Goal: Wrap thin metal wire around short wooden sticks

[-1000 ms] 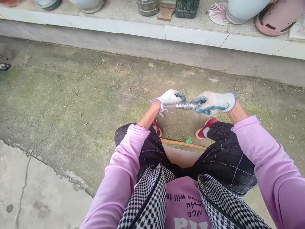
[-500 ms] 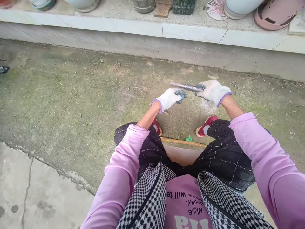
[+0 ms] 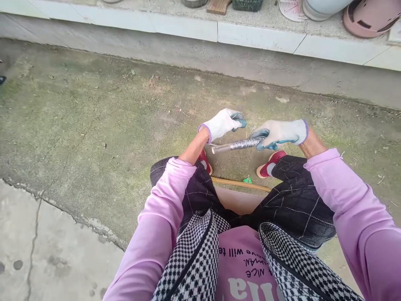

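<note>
My right hand [image 3: 278,133], in a white glove with blue-green coated fingers, is closed round one end of a short stick wound with shiny silver wire [image 3: 246,143]. The stick's bare pale end [image 3: 221,149] points left and slightly down. My left hand [image 3: 226,123], gloved the same way, is above and left of the stick, apart from it. Its fingers are pinched together, and what is between them is too small to make out. Both hands are over the ground in front of my knees.
A low seat with a wooden edge [image 3: 241,184] is between my legs, and a small green wrapper [image 3: 247,180] shows by it. My red shoes [image 3: 271,164] stand on mossy concrete. Ahead, a white-tiled ledge [image 3: 184,28] bears pots, including a pink one [image 3: 365,19].
My right hand has lowered the wire-wound stick toward me, from beyond my left hand to the near side of it. The left hand has risen slightly and stays pinched.
</note>
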`<action>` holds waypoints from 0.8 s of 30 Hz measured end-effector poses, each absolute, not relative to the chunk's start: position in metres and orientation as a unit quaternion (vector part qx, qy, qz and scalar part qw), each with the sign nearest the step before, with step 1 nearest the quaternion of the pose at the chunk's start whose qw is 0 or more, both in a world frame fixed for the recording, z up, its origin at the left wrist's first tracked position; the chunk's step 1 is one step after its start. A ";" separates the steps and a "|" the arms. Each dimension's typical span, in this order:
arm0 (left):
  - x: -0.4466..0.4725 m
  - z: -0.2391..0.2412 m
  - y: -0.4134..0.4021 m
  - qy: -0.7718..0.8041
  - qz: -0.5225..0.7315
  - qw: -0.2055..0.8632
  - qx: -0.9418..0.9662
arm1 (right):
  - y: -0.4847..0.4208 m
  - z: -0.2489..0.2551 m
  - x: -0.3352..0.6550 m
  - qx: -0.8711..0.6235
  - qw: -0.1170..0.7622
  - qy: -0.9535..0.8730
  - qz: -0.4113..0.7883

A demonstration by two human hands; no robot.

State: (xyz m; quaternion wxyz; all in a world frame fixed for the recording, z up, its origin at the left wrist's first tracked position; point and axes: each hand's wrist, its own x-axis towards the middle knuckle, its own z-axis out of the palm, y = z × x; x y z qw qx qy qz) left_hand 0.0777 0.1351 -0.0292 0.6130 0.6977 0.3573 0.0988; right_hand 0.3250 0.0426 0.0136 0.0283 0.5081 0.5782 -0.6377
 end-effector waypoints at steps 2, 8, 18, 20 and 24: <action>0.077 -0.030 0.132 0.360 0.063 0.586 0.723 | 0.045 0.003 0.315 0.558 0.117 0.623 -0.536; 0.088 -0.034 0.117 0.363 0.046 0.593 0.717 | 0.065 -0.008 0.321 0.691 0.118 0.648 -0.298; 0.100 -0.037 0.129 0.405 0.149 0.683 0.589 | 0.055 0.018 0.328 0.595 -0.341 0.453 -0.570; 0.098 -0.040 0.133 0.398 0.149 0.667 0.613 | 0.050 0.026 0.331 0.564 -0.304 0.464 -0.612; 0.087 -0.040 0.139 0.360 0.131 0.634 0.672 | 0.044 0.026 0.335 0.531 -0.120 0.521 -0.658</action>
